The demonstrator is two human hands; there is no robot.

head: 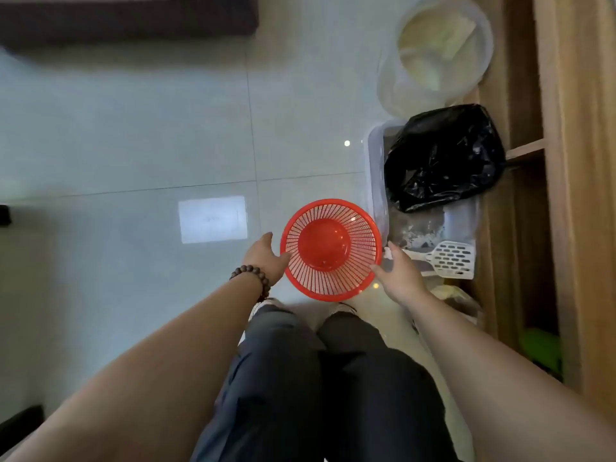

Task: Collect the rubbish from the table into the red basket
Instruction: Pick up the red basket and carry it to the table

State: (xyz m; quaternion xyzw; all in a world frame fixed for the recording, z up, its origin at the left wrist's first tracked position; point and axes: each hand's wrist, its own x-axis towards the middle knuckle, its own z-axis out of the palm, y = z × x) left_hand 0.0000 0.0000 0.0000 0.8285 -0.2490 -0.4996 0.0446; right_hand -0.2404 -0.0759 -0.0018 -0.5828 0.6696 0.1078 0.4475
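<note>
A: Starting on the left, what do you see?

B: The left hand [266,258], a bead bracelet [254,278] on its wrist, is against the left rim of the red basket [331,250]. Its fingers lie loosely together, curved to the rim, not closed round it.

A: And the basket itself?

B: It sits upright over the pale tiled floor [133,135], just ahead of the person's knees, between the two hands. I cannot tell whether it rests on the floor or is lifted a little. Nothing lies inside.

A: The other side?

B: The right hand [401,275] touches the right rim, fingers extended and close together, thumb at the rim. Just beside it is a clear tray [376,181] holding a black plastic bag [443,158] and a white slotted scoop [448,260]. Beyond stands a translucent bucket [433,51], against wooden shelving [573,161].
</note>
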